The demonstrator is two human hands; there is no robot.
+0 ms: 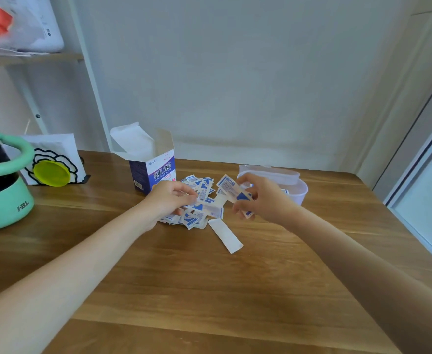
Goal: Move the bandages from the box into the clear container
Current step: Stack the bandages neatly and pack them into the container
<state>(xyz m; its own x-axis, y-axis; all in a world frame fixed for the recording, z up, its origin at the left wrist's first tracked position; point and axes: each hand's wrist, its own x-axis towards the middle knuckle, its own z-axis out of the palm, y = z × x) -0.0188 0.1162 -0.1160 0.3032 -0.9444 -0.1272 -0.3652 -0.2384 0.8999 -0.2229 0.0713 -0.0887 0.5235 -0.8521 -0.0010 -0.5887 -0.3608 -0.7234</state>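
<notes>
A blue and white bandage box (153,167) stands open on the wooden table. Several wrapped bandages (199,186) lie in a loose pile right of it. My left hand (170,198) pinches a bandage (208,209) at the pile's front. My right hand (259,198) grips a small stack of bandages (231,189) just left of the clear container (299,191), which sits behind that hand with its lid (271,173) leaning at the back. One white strip (226,235) lies apart, nearer to me.
A green and black appliance (1,190) stands at the table's left edge, with a white card holder bearing a yellow disc (52,172) behind it. A white shelf frame (87,72) rises at the back left. A window frame (426,162) borders the right.
</notes>
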